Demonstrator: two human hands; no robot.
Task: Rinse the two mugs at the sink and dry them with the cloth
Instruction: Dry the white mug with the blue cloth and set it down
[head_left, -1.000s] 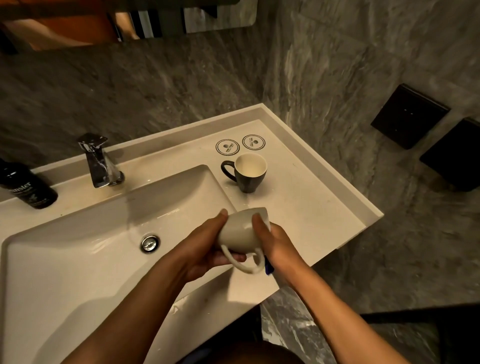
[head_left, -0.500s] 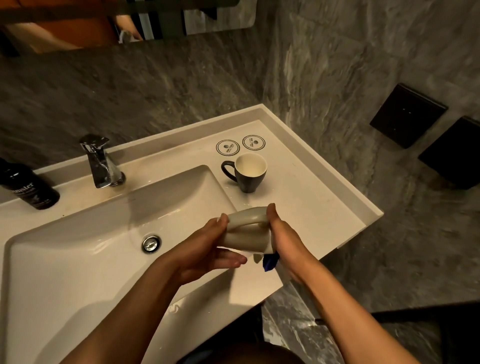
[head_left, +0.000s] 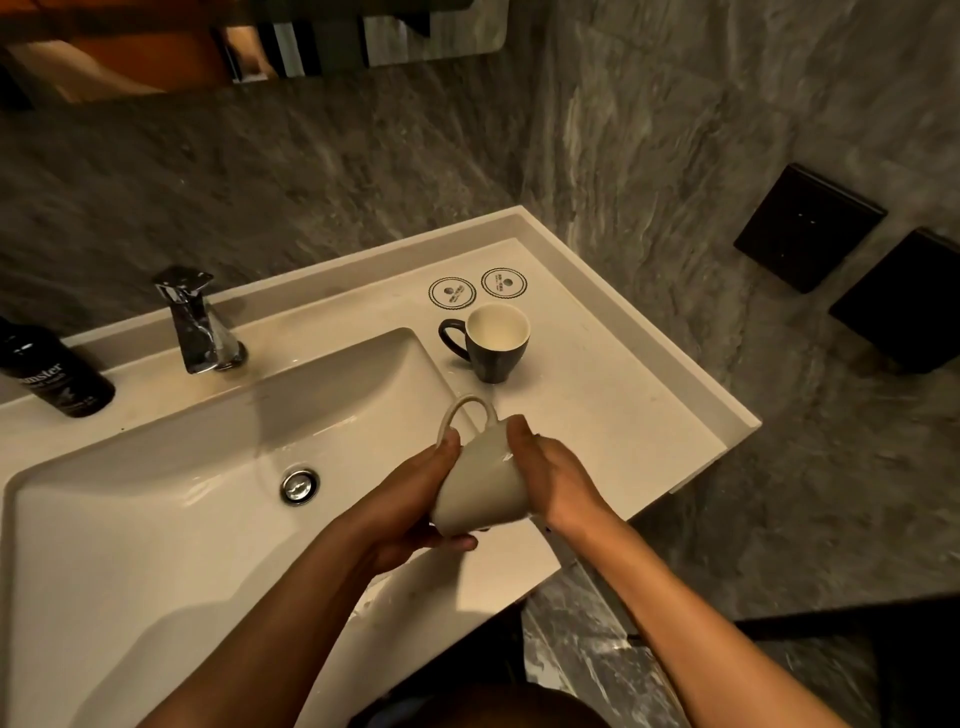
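Note:
Both my hands hold a white mug (head_left: 480, 480) tilted on its side over the sink's right edge, its handle up and away from me. My left hand (head_left: 410, 504) cups it from the left and below, thumb by the handle. My right hand (head_left: 550, 473) grips its right side. A dark mug (head_left: 493, 345) with a white inside stands upright on the counter beyond. The cloth is hidden; earlier a blue scrap showed under my right hand.
The white sink (head_left: 156, 519) has a chrome drain (head_left: 300, 486) and a chrome tap (head_left: 200, 322) with no water running. A black bottle (head_left: 49, 371) stands at the far left. Two round coasters (head_left: 475, 288) lie behind the dark mug. Grey stone walls close in behind and right.
The white mug has been turned in my hands: its handle went from pointing down toward me to up and away. The blue cloth tip below my right hand is no longer visible.

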